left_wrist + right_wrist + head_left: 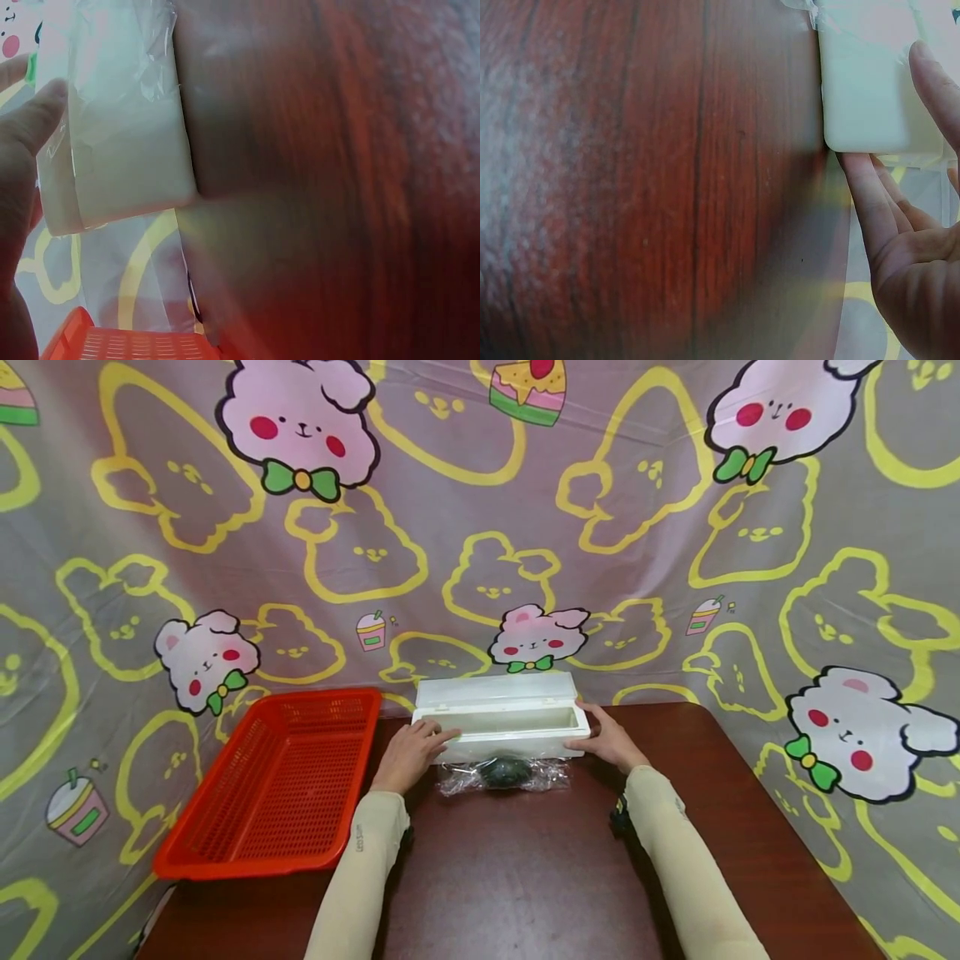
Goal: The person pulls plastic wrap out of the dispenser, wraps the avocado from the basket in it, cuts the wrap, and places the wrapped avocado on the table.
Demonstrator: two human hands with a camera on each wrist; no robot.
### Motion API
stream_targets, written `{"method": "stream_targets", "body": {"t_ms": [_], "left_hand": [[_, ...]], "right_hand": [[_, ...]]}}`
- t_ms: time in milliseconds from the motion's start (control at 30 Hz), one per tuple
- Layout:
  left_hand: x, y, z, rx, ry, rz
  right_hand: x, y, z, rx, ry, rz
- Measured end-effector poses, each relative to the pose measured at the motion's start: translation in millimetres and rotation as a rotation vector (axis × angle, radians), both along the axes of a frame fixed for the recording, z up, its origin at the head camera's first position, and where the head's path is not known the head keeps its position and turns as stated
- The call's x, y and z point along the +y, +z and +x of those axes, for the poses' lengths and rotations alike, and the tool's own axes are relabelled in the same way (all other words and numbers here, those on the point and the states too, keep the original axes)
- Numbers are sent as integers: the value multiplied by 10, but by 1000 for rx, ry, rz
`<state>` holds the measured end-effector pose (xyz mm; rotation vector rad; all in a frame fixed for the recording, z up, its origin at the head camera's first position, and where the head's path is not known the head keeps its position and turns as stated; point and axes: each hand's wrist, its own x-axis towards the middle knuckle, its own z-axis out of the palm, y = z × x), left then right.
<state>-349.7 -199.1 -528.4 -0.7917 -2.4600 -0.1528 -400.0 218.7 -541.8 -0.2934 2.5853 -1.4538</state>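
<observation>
A long white box point(517, 747) stands at the back of the table, its hinged lid point(495, 688) raised and a long hollow showing inside. My left hand point(408, 752) grips the box's left end, the thumb along the front rim. At the other end my right hand point(611, 742) holds the right side, thumb toward the front and fingers around the end. Crinkled clear plastic film point(457, 779) lies along the box's front. A dark green rounded thing point(504, 772) sits amid this film; its kind is unclear.
A red perforated plastic basket point(292, 862) stands on the left of the dark brown wooden table point(517, 877). Right behind the box hangs a patterned cloth point(465, 510), which also closes in both sides.
</observation>
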Motion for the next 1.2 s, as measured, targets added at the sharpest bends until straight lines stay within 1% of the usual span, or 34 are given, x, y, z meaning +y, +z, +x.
{"method": "stream_targets", "body": {"t_ms": [133, 400, 567, 733, 900, 967, 1200], "left_hand": [[-10, -3, 9, 17, -1, 5], [-55, -31, 34, 51, 42, -13], [-89, -49, 32, 65, 59, -14], [-131, -52, 56, 54, 66, -15], [-185, -35, 89, 34, 94, -3], [-199, -29, 96, 26, 101, 11], [-200, -23, 123, -5, 98, 60]], "right_hand": [[-8, -4, 4, 2, -5, 2], [-14, -12, -1, 3, 8, -1], [0, 1, 1, -10, -6, 5], [0, 2, 11, -10, -7, 13], [-24, -8, 0, -10, 9, 9], [-22, -8, -2, -9, 5, 7], [15, -9, 2, 1, 0, 13]]}}
